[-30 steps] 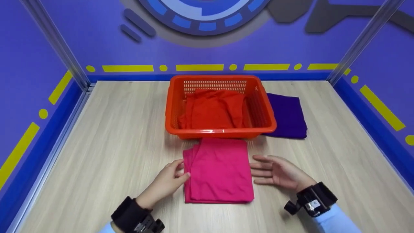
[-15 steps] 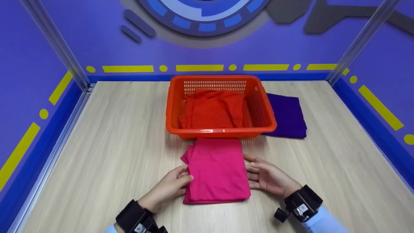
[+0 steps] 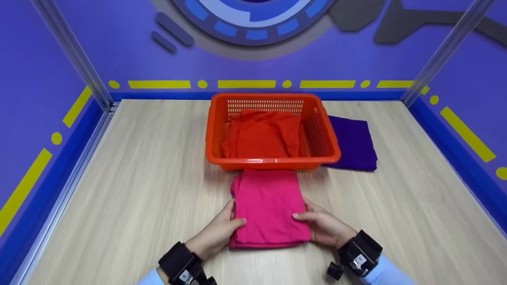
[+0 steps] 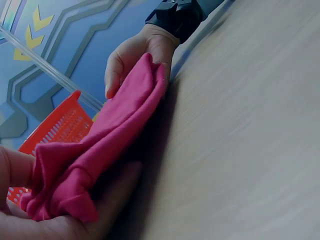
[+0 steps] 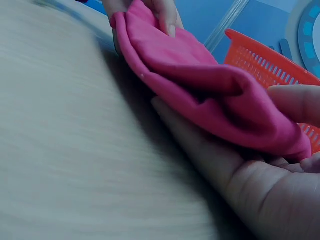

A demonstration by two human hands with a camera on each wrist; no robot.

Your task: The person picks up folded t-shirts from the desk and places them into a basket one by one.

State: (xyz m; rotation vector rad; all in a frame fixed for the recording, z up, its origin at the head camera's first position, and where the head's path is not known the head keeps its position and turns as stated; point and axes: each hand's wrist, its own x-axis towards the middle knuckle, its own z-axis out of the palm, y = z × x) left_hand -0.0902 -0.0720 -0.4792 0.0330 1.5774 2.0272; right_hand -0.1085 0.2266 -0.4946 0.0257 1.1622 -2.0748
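A folded pink cloth (image 3: pixel 271 209) lies in front of the basket in the head view, its layers stacked flat. My left hand (image 3: pixel 216 233) grips its left edge, thumb on top and fingers underneath. On the opposite edge my right hand (image 3: pixel 326 227) holds it the same way. Both wrist views show the cloth (image 4: pixel 120 112) between the two hands, its near side raised a little over the table with dark shadow below. In the right wrist view, fingers (image 5: pixel 200 145) reach under the folds.
An orange-red plastic basket (image 3: pixel 273 161) stands just beyond the cloth, with a folded red cloth (image 3: pixel 263 134) inside. To its right lies a folded purple cloth (image 3: pixel 352 144), partly hidden by the basket. Patterned blue panels (image 3: pixel 138 63) enclose the wooden table (image 3: pixel 150 158).
My right hand has moved left from beside the pink cloth and now grips its right edge. The left hand's fingers have slid further under. The cloth's left layers have been drawn together.
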